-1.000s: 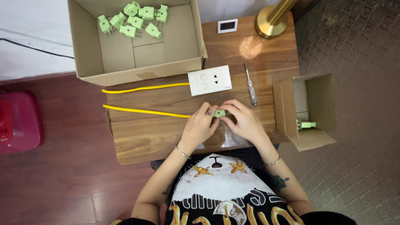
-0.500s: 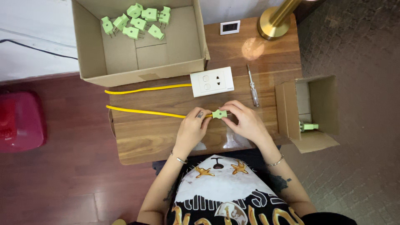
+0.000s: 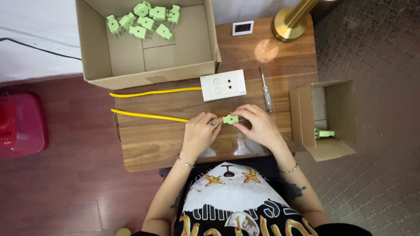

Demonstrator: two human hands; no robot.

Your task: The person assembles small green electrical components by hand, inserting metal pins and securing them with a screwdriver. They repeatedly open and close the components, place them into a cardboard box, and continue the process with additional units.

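Note:
Both my hands meet over the wooden table (image 3: 153, 144). My left hand (image 3: 199, 133) pinches the end of a yellow cable (image 3: 148, 116) where it enters a small green plug (image 3: 230, 119). My right hand (image 3: 258, 126) grips the plug from the right, its metal prongs pointing toward that hand. A white wall socket (image 3: 223, 85) lies just beyond my hands, joined to a second yellow cable run (image 3: 153, 92). A small screwdriver (image 3: 266, 95) lies to the right of the socket.
A large open cardboard box (image 3: 148, 65) at the back left holds several green plugs (image 3: 144, 19). A smaller open box (image 3: 326, 116) at the table's right edge holds one green plug (image 3: 324, 133). A brass lamp base (image 3: 288, 19), a small white device (image 3: 243, 28), a red object (image 3: 19, 124) on the floor.
My hands have shifted slightly; the plug stays between them and the view has drifted a little. Nothing was let go.

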